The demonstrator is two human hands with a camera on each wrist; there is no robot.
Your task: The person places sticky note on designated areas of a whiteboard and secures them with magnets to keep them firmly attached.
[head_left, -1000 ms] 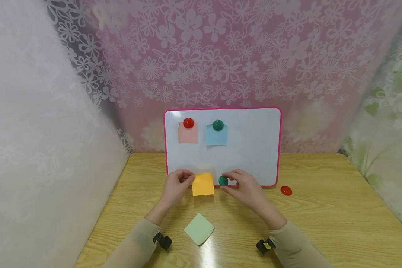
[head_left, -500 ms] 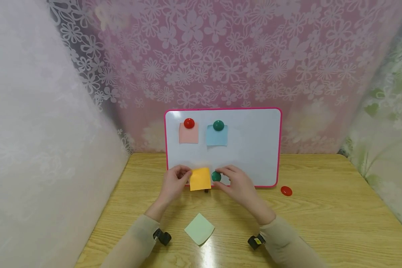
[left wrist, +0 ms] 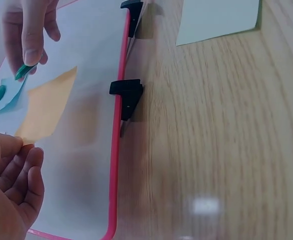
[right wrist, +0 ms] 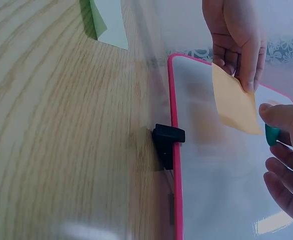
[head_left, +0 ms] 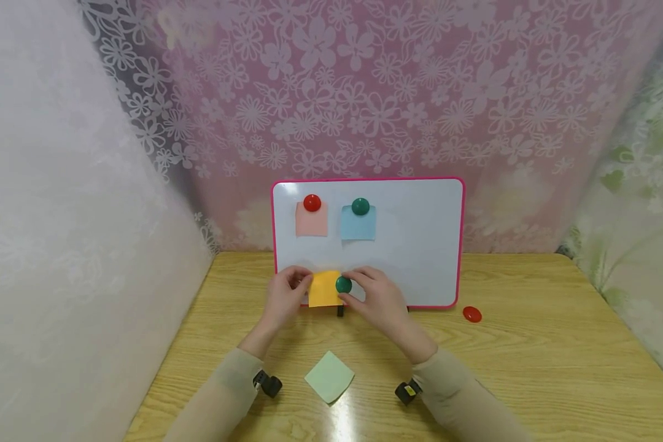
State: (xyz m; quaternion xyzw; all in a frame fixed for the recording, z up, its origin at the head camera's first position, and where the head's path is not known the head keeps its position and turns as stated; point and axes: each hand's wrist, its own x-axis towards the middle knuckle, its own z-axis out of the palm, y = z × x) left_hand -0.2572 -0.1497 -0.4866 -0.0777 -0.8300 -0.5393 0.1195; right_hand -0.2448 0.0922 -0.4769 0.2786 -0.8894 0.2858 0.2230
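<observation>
My left hand (head_left: 285, 296) pinches the left edge of an orange sticky note (head_left: 323, 290), held in front of the lower part of the whiteboard (head_left: 420, 245). In the left wrist view the note (left wrist: 47, 107) stands off the board, its reflection showing behind. Between thumb and fingers my right hand (head_left: 380, 302) pinches a round green magnet (head_left: 343, 285) near the note's right edge. On the board, a red magnet (head_left: 312, 203) sits on a pink note (head_left: 311, 224) and another green magnet (head_left: 360, 207) on a blue note (head_left: 358, 227).
A pale green sticky note (head_left: 329, 377) lies on the wooden table (head_left: 530, 368) between the forearms. To the right of the board lies a loose red magnet (head_left: 472, 314). Black clip feet (right wrist: 167, 145) hold the board's pink-framed lower edge. A flowered curtain (head_left: 364, 92) hangs behind.
Both hands have risen toward the board. The orange note has moved up and slightly left; the right hand has brought the green magnet left, up to the note's right edge.
</observation>
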